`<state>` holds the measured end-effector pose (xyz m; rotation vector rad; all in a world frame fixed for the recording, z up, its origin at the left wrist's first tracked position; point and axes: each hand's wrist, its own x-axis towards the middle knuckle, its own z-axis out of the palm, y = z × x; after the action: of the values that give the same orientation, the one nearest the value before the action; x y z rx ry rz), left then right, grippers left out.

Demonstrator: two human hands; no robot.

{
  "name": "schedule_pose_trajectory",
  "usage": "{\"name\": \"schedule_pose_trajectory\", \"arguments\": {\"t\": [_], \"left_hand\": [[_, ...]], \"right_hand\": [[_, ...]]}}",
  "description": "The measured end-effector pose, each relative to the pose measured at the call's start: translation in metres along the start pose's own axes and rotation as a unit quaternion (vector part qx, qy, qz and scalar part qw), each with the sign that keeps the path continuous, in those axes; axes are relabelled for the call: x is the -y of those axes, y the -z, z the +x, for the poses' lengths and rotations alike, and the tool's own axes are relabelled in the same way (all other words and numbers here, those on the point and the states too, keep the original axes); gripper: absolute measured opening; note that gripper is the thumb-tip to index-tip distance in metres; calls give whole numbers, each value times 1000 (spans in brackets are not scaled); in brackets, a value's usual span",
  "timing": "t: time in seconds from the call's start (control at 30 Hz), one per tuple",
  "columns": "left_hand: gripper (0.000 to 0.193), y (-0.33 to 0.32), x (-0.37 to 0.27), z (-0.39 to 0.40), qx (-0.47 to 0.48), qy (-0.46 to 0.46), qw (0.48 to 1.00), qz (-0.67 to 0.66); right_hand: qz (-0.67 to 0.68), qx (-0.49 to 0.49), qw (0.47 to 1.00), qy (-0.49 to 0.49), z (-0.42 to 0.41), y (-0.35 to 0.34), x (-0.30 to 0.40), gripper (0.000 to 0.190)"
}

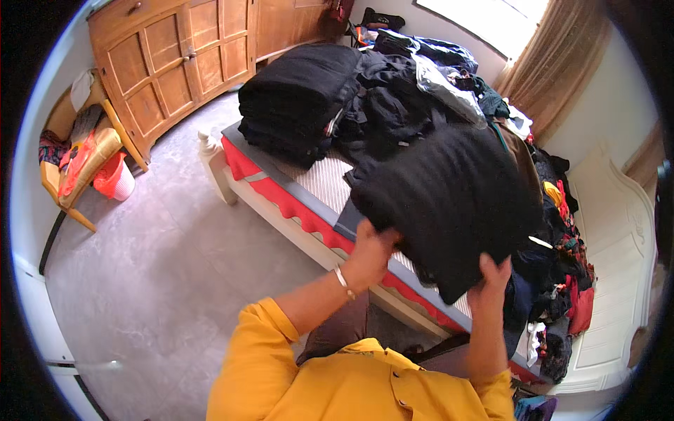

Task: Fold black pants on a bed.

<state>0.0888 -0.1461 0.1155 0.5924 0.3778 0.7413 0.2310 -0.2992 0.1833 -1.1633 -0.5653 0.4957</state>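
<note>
My left hand [373, 255], with a silver bangle at the wrist, grips the near left edge of a black garment [447, 194]. The near right part of the same cloth is in my right hand [489, 279]. The garment is spread between both hands above the bed and is slightly blurred. Beyond it lies a loose heap of dark clothes [392, 108]. To the left of that heap, a tall stack of folded black clothes [300, 87] rests on the bed. Part of a dark folded cloth [349, 220] shows under the garment, by the mattress edge.
A white bed frame [295, 237] runs before me, its carved headboard [611, 273] at the right. Mixed clothes [566, 252] are piled along the headboard. A wooden cabinet [174, 68], a chair with clothes [97, 150] and a waste bin [122, 181] stand at the left.
</note>
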Motion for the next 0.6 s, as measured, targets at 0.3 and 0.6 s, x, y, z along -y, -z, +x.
{"name": "schedule_pose_trajectory", "arguments": {"t": [0.3,0.6], "left_hand": [[31,-5,-235,118,15,-462,845,269],[32,95,-305,204,-200,-209,954,74]], "right_hand": [[65,262,960,79,191,-214,58,53],[-135,182,968,-109,293,-339,-63,30]]}}
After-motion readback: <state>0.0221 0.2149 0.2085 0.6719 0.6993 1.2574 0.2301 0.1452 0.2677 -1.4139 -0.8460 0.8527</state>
